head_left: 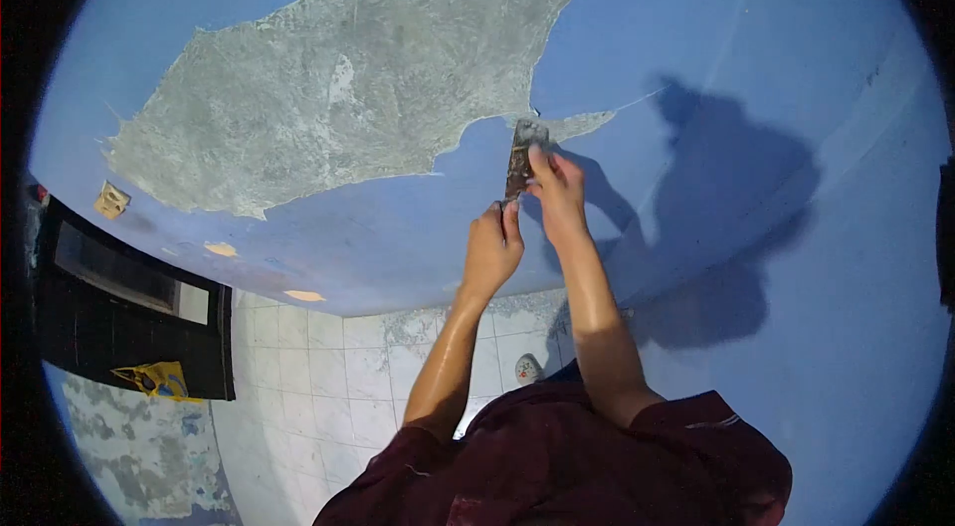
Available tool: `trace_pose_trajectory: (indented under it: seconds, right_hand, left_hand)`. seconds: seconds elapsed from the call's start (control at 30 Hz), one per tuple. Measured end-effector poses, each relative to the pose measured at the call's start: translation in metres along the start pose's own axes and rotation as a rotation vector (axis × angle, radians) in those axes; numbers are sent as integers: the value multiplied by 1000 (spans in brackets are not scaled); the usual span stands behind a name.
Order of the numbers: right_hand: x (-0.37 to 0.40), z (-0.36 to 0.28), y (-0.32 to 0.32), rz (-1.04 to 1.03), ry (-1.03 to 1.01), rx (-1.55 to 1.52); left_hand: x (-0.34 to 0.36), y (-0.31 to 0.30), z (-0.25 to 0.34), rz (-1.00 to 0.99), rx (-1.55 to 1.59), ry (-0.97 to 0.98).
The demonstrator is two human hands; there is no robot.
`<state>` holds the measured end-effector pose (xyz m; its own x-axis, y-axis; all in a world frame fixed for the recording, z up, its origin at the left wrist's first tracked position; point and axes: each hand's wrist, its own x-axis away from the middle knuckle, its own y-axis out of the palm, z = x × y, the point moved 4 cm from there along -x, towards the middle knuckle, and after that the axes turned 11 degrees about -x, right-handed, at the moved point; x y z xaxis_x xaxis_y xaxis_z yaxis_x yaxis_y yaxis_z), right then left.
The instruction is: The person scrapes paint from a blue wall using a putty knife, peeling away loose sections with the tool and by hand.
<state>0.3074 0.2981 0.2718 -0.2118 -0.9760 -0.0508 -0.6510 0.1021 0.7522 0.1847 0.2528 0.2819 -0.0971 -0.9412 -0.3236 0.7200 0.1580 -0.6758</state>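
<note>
A worn, dark-stained scraper (520, 150) is held up against the blue wall, its broad end at the lower edge of a bare grey plaster patch (368, 68). My right hand (559, 190) grips it from the right side, thumb laid along its face. Just below, my left hand (490, 245) is closed around its lower end, which the fingers mostly hide. Blue paint (463, 212) surrounds the patch with a ragged edge, and a narrow bare strip (582, 125) runs off to the right of the blade.
White floor tiles (298, 367) with grey dust lie below. A roundish pale object (528, 368) is on the floor near my body. At left are a dark door-like panel (119, 297), a yellow bag or cloth (157, 379) and a wall-mounted fitting (111, 200). My shadow falls at right.
</note>
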Motion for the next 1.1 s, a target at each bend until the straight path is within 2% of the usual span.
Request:
trace_pose_trajectory:
  seconds: [0.1,0.17,0.2,0.27,0.33,0.4,0.47,0.5,0.53,0.57,0.6,0.67,0.7,0.73,0.8,1.1]
  right_hand:
    - [29,-4,-37,-19,113,336]
    - [45,12,-105,-65,192,567]
    - [55,18,-144,-114,229,698]
    - [90,20,-206,-111,342,844]
    - [127,35,-295,53,570,1180]
    - [174,81,-432,43,570,1264]
    - [236,19,-350,339,960,1049]
    - [276,35,-426,338,965,1050]
    - [301,63,-488,501,1135,1231]
    - [328,68,-514,487,1141,1218]
    - [352,70,-528,474,1150,1207]
    - [395,65,-524,712,1202,951]
    - [405,69,-517,681,1334,865]
    - [405,69,-514,679,1338,864]
    - [406,72,-511,671,1330,839]
    - [402,86,-507,636,1234,763]
  left_hand:
    - [7,29,-19,97,71,14]
    - [2,54,-20,-22,359,-48]
    - [1,62,-16,-22,362,-48]
    - [-1,82,-7,-127,749,-110]
    - [-5,96,-1,-72,756,-70]
    - [-5,101,5,-59,913,-112]
    - [1,106,7,-51,934,-153]
    - [3,106,7,-43,954,-187]
    - [1,105,9,-42,954,-187]
    - [0,104,9,-41,951,-183]
    - [2,104,10,-40,948,-181]
    - [11,101,14,-31,977,-188]
    - [12,97,18,-28,1006,-188]
    - [13,94,22,-28,1004,-191]
    - [18,92,31,-54,996,-253]
    - [12,99,46,-17,1033,-300]
